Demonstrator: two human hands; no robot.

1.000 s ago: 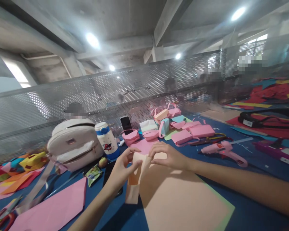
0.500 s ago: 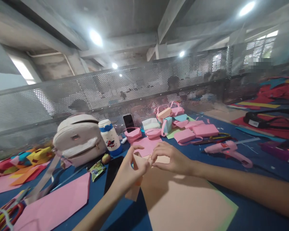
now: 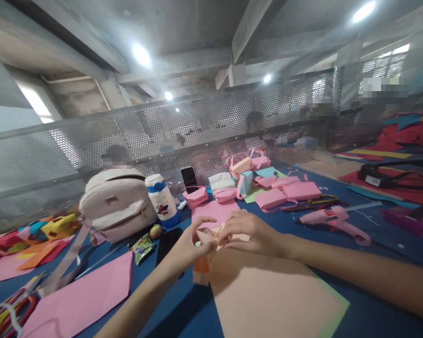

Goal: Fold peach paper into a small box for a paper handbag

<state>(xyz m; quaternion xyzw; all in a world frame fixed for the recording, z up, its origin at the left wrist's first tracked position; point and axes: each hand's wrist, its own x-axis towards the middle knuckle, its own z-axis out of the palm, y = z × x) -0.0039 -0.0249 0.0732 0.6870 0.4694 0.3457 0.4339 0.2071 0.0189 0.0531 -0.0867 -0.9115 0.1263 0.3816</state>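
Both hands meet above the middle of the table, working on one small folded piece of peach paper (image 3: pixel 201 277). My left hand (image 3: pixel 196 243) is closed on its left side, thumb toward me, and part of the paper hangs down below the palm. From the right, my right hand (image 3: pixel 245 234) pinches the paper's other edge with bent fingers. The fingers hide most of the folded shape. Beneath the hands lies a large peach sheet (image 3: pixel 278 291), with green showing along its right edge.
A white backpack (image 3: pixel 116 206), a bottle (image 3: pixel 163 202) and a dark phone (image 3: pixel 167 244) stand or lie to the left. Pink paper bags (image 3: pixel 271 199) sit at the back. A pink glue gun (image 3: pixel 334 218) lies right; scissors (image 3: pixel 17 305) and pink paper (image 3: pixel 84 295) lie front left.
My left hand has turned slightly, and the hanging part of the peach paper has swung a little right and more upright. Both hands keep hold of the paper.
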